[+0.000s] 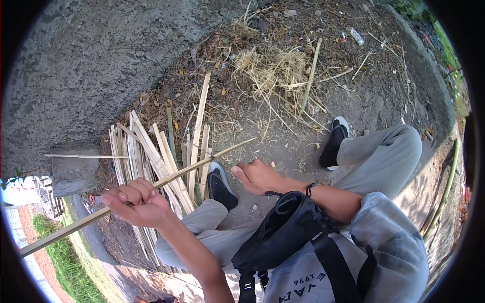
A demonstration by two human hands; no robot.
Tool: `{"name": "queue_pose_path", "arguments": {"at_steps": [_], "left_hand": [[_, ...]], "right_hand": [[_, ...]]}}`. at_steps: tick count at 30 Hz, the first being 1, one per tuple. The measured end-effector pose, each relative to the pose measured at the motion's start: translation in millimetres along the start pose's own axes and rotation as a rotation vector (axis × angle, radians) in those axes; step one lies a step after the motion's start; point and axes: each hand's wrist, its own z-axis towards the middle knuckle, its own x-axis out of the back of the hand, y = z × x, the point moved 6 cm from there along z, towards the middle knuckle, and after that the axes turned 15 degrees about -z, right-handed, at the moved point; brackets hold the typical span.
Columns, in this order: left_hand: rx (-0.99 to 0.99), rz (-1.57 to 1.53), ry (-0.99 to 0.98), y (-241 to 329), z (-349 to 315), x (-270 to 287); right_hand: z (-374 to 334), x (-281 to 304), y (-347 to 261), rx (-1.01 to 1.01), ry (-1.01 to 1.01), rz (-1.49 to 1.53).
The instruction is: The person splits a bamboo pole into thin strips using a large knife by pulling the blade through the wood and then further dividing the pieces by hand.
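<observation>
A long, thin bamboo strip [227, 151] slants across in front of me, from the lower left up to a narrow tip near the middle. My left hand [139, 204] grips it from below, palm up, with the fingers curled round it. My right hand [260, 177] is closed with its thumb side toward the strip, just below the tip and apart from it. Its curled fingers are turned away, so anything inside them is hidden. Beneath the strip, many split bamboo pieces [160, 160] lie in a loose bundle beside my left shoe [221, 189].
A heap of pale shavings [275, 76] lies on the dirt ahead, with a longer bamboo slat [311, 73] across it. Rough concrete [101, 65] rises at the far left. A clear plastic bottle [356, 36] lies far right; a green pole [444, 187] runs along the right.
</observation>
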Motion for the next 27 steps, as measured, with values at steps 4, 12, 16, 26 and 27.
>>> {"name": "queue_pose_path", "arguments": {"at_steps": [4, 12, 16, 26, 27], "left_hand": [[-0.108, 0.139, 0.133, 3, -14, -17], [-0.187, 0.228, 0.142, 5, -22, -25], [-0.184, 0.233, 0.199, 6, -16, -16], [-0.187, 0.258, 0.248, 14, -8, 9], [-0.195, 0.264, 0.261, 14, -7, 10]], "right_hand": [[-1, -23, 20, 0.015, 0.056, 0.046], [3, -55, 67, -0.185, -0.039, -0.051], [-11, -38, 36, 0.002, 0.108, 0.048], [7, -51, 50, -0.146, 0.041, -0.009], [1, -46, 30, -0.083, 0.033, 0.009]]}}
